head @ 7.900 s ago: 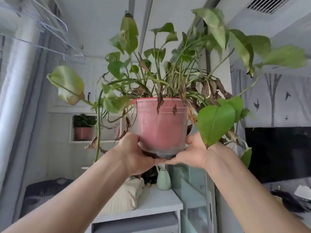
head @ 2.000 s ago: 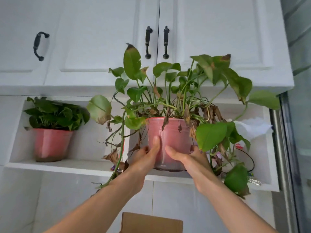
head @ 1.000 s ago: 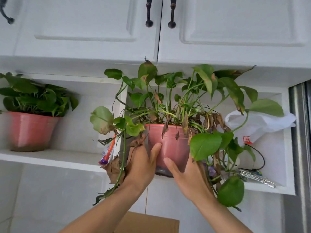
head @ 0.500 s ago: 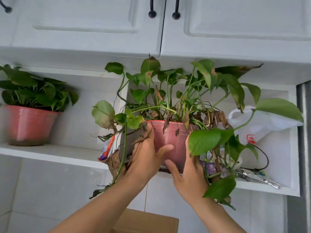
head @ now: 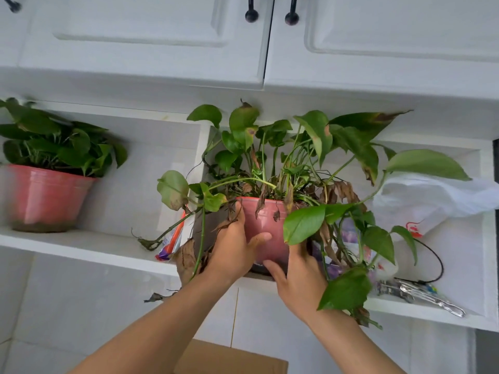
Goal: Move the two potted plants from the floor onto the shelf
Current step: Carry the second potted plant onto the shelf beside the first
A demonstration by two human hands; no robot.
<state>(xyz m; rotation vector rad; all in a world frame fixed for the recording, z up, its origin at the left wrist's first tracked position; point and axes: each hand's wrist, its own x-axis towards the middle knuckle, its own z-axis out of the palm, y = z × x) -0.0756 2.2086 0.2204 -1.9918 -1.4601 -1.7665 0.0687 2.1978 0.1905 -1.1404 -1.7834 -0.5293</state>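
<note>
The left hand and right hand both grip the pink pot on the right part of the shelf.

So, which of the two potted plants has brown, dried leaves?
The potted plant held by both hands, in the right shelf compartment: withered brown leaves hang over its pink pot. The plant in the left compartment shows only dark green leaves.
</note>
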